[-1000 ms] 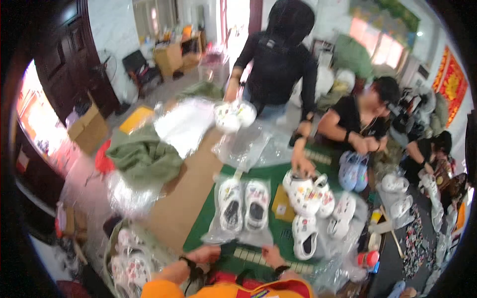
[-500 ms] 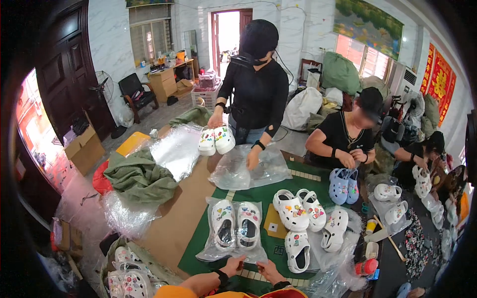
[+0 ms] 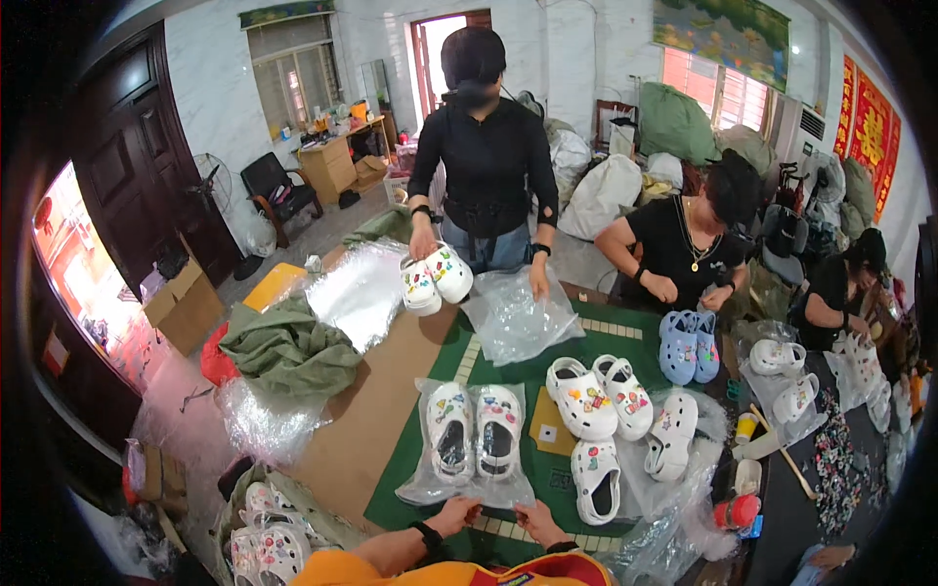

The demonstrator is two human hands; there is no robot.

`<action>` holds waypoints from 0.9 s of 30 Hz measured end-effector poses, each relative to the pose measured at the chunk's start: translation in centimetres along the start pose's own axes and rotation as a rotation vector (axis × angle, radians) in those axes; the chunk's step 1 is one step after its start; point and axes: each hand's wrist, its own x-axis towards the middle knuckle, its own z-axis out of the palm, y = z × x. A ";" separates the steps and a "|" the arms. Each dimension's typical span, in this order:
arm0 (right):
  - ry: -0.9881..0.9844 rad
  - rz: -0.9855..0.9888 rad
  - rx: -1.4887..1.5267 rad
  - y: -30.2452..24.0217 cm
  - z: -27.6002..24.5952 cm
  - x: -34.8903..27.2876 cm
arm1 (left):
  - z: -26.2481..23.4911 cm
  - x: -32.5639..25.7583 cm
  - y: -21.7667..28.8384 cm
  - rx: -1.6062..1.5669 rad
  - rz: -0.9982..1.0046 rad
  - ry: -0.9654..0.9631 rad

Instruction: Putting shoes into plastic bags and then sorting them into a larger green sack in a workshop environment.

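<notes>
A clear plastic bag (image 3: 471, 495) lies on the green table mat, with a pair of white clogs (image 3: 449, 435) with colourful charms side by side inside it. My left hand (image 3: 455, 515) pinches the bag's near edge at the left corner. At the right corner, my right hand (image 3: 536, 523) grips the same edge between thumb and fingers. The clogs' heels point toward me. To the right, loose white clogs (image 3: 596, 481) with charms rest on the mat, several in a group beside a yellow square (image 3: 553, 422).
Across the table, a standing person (image 3: 489, 166) holds white clogs (image 3: 436, 278) and a clear bag (image 3: 524, 317). A seated person (image 3: 689, 244) is behind blue clogs (image 3: 688, 347). Green cloth (image 3: 288, 347) lies at left. A red-lidded jar (image 3: 736, 512) and wooden stick (image 3: 785, 454) are at right.
My hands keep hold of the bag's near edge. Across the table, the standing person is more upright, with their head lifted. The seated person's hands have moved apart. The whole view has shifted slightly.
</notes>
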 end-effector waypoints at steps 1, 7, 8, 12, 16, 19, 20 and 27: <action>0.014 -0.008 -0.001 0.5 -0.2 0.2 | 0.2 -0.5 0.3 0.025 0.002 -0.004; 0.091 0.016 -0.074 -0.8 1.6 -0.8 | 0.5 -0.6 1.2 -0.055 0.113 0.030; 0.072 0.023 -0.082 -0.4 1.4 -0.7 | 0.5 -0.8 0.9 -0.019 0.135 0.090; 0.105 -0.009 -0.074 -0.6 2.0 -1.1 | 0.2 -1.4 1.2 -0.003 0.197 0.119; 0.070 0.014 -0.062 -0.3 1.7 -0.7 | 0.2 -1.2 1.4 -0.029 0.208 0.192; 0.045 0.045 -0.071 -0.1 1.2 -0.4 | -0.4 -0.8 1.3 -0.109 0.199 0.175; 0.048 0.039 -0.065 0.1 1.2 -0.3 | -0.6 -0.7 1.3 -0.158 0.181 0.191; 0.092 0.059 -0.094 -0.3 1.4 -1.6 | -3.8 -0.6 1.8 -0.243 0.173 0.234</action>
